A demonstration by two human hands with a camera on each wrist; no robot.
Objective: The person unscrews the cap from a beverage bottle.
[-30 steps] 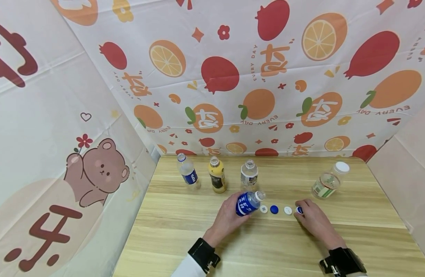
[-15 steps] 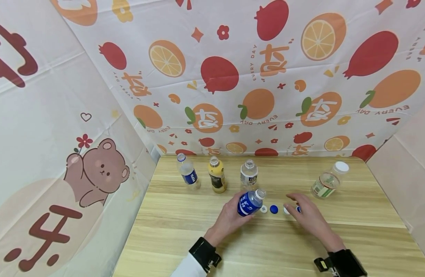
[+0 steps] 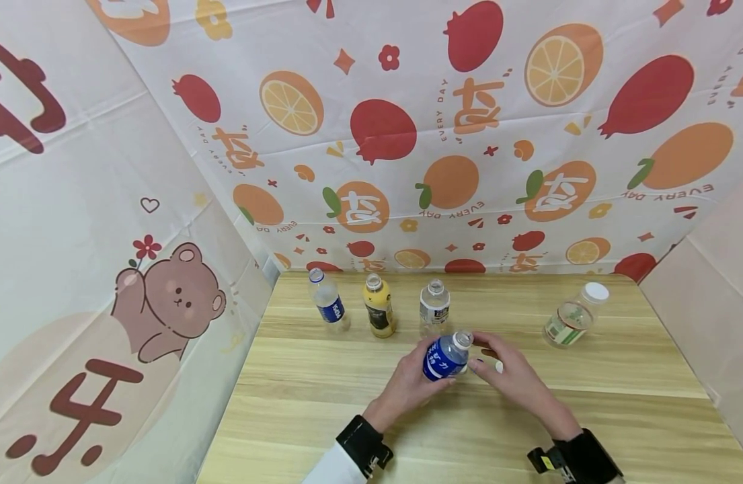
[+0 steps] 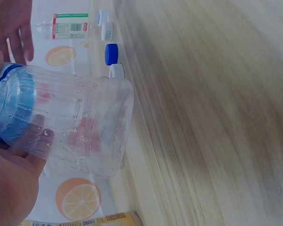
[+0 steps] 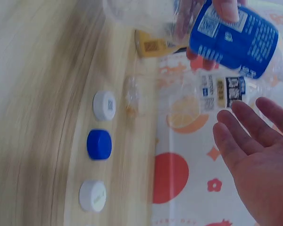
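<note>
My left hand (image 3: 404, 382) grips a clear plastic bottle with a blue label (image 3: 442, 359), tilted with its uncapped mouth toward the right. In the left wrist view its clear base (image 4: 104, 127) hangs above the table. Beside the bottle's mouth is my right hand (image 3: 513, 376); in the right wrist view its fingers (image 5: 245, 127) are extended, with nothing seen held. Below lie a white cap (image 5: 104, 105), a blue cap (image 5: 99, 144) and another white cap (image 5: 92, 196) in a row. The left wrist view shows one more cap (image 4: 103, 18) at the row's end.
Along the back stand an uncapped blue-labelled bottle (image 3: 331, 306), a yellow bottle (image 3: 380, 309) and a clear bottle (image 3: 434, 309). A clear jar with a white lid (image 3: 569, 323) stands tilted-looking at the right. Fruit-printed cloth (image 3: 383, 131) hangs behind the wooden table (image 3: 298, 403).
My right hand has left the rightmost cap and moved left over the row to the bottle's mouth. My left hand has brought the bottle slightly to the right.
</note>
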